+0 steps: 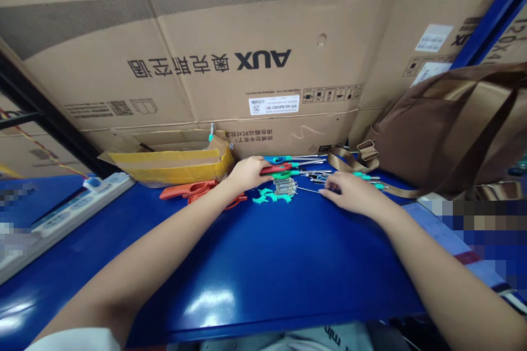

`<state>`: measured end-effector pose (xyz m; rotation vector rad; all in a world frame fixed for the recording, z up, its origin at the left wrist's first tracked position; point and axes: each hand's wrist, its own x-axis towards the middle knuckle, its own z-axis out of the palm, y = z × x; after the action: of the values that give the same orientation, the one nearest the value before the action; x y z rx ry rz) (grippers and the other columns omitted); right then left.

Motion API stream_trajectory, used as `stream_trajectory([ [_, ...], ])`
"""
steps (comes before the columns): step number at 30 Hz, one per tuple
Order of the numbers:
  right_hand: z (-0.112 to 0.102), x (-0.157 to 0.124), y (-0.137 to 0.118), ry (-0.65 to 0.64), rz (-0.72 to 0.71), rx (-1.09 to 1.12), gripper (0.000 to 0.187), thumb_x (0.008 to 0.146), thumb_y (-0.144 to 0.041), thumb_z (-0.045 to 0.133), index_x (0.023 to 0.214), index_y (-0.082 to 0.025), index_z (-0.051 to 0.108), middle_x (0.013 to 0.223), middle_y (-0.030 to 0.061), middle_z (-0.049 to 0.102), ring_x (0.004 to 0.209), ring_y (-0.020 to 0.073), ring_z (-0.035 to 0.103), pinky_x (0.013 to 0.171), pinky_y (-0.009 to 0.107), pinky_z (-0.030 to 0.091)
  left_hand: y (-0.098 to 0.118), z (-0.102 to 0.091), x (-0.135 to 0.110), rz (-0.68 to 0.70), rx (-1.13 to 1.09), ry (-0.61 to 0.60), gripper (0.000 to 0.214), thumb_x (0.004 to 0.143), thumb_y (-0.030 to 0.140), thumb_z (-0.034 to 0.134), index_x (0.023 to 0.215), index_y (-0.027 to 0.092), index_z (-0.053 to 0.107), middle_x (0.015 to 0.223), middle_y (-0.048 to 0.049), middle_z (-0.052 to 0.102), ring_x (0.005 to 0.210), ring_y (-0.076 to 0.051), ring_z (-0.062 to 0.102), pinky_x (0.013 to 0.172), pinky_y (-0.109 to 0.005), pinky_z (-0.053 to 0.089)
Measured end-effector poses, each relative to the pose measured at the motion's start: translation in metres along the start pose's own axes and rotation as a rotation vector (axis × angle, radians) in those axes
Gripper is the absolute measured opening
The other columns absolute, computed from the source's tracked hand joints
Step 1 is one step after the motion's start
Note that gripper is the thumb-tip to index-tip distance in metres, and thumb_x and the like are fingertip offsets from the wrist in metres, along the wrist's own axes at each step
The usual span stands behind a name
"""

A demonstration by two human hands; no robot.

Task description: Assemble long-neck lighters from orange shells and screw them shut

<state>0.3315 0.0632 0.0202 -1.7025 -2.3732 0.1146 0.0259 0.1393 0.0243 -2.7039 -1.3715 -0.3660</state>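
My left hand [248, 172] is closed at the end of a red-handled lighter [282, 168] with a long metal tube pointing right. Its fingertips are partly hidden. A blue-handled lighter [276, 159] lies just behind, and a green handle [282, 175] in front. My right hand [345, 192] pinches a thin metal rod [308, 190] that points left, its tip near a cluster of small clear tubes [284, 186]. Loose teal plastic pieces [269, 196] lie in front of that cluster. More teal-ended metal tubes [368, 177] lie behind my right hand.
Orange-red handles [187, 190] lie beside my left forearm, before a yellow-taped cardboard box [177, 164]. A white power strip [61, 219] runs along the left of the blue table [263, 263]. At the right stands a brown bag [436, 120] with straps. Large cardboard [206, 22] closes the back.
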Motion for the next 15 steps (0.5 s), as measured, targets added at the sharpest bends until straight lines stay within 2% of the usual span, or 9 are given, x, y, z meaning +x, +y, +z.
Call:
stream_trajectory([
  [3,0.001,0.009,-0.007,0.112,0.045,-0.002,0.026,0.100,-0.034,0.049,0.097,-0.018,0.069,0.104,0.0111,0.072,0.099,0.0245,0.067,0.081,0.032,0.050,-0.001,-0.002,-0.002,0.018,-0.005,-0.005,0.040,0.089,0.042,0.070,0.124,0.024,0.070,0.117,-0.0064,0.072,0.107,-0.027,0.069,0.086,-0.032,0.057],
  [7,0.001,0.031,-0.018,0.142,0.071,-0.032,0.024,0.097,-0.026,0.053,0.102,-0.018,0.075,0.112,0.0116,0.072,0.110,0.0258,0.066,0.093,0.033,0.050,-0.007,-0.007,-0.009,0.056,-0.025,-0.004,0.042,0.090,0.044,0.068,0.126,0.023,0.070,0.116,-0.0074,0.071,0.105,-0.026,0.069,0.089,-0.034,0.057],
  [10,-0.002,0.053,-0.022,0.101,0.103,-0.068,0.025,0.095,-0.023,0.055,0.101,-0.018,0.078,0.112,0.0127,0.073,0.109,0.0283,0.067,0.093,0.036,0.050,-0.010,-0.009,-0.013,0.054,-0.046,0.026,0.037,0.096,0.041,0.059,0.126,0.023,0.070,0.117,-0.0084,0.071,0.106,-0.026,0.069,0.092,-0.036,0.057],
  [13,-0.003,0.075,-0.021,-0.002,0.162,-0.093,0.019,0.094,-0.025,0.061,0.096,-0.020,0.079,0.105,0.0111,0.076,0.102,0.0282,0.070,0.087,0.037,0.054,-0.013,-0.007,-0.015,0.049,-0.071,0.050,0.031,0.099,0.034,0.055,0.122,0.022,0.072,0.116,-0.0083,0.073,0.107,-0.025,0.069,0.095,-0.036,0.056],
  [15,-0.002,0.085,-0.021,-0.081,0.191,-0.109,0.018,0.096,-0.029,0.064,0.105,-0.020,0.076,0.110,0.0101,0.073,0.101,0.0252,0.069,0.087,0.038,0.056,-0.014,-0.004,-0.014,0.039,-0.086,0.060,0.028,0.098,0.032,0.057,0.118,0.021,0.073,0.114,-0.0084,0.074,0.105,-0.025,0.070,0.094,-0.035,0.056],
])
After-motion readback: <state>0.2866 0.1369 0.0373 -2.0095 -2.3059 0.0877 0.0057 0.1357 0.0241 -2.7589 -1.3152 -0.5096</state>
